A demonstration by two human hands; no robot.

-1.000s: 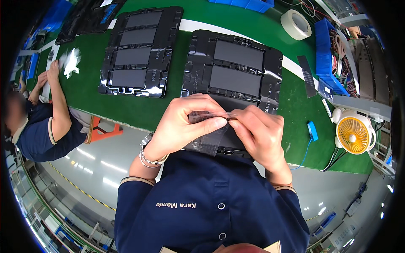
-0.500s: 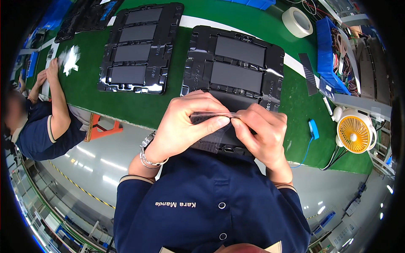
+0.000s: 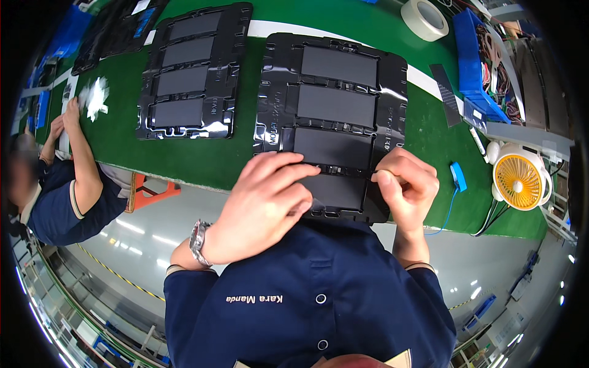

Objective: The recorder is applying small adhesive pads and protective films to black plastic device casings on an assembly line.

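A black moulded plastic tray [image 3: 268, 101] lies in front of me on the green table, with dark rectangular panels [image 3: 337, 103] set in a column of recesses. Over its near left part is my left hand [image 3: 261, 199], its fore fingers reaching onto the lower panels and the others curled. A sliver of clear plastic film [image 3: 315, 206] shows by those curled fingers; most of it is hidden. At the tray's right edge, my right hand [image 3: 408, 184] is closed in a pinch of thumb and forefinger. Whatever sits in that pinch is too small to make out.
Another filled black tray [image 3: 228, 92] lies to the left, near crumpled clear film [image 3: 96, 98]. A co-worker [image 3: 67, 178] sits at far left. On the right are a tape roll [image 3: 424, 19], a blue bin [image 3: 471, 67], a dark strip [image 3: 445, 95] and a fan [image 3: 518, 181].
My hands have parted from the clear film stretched between them. The left hand came down over the tray's near left; the right moved outward to its right edge. More of the lower panels shows.
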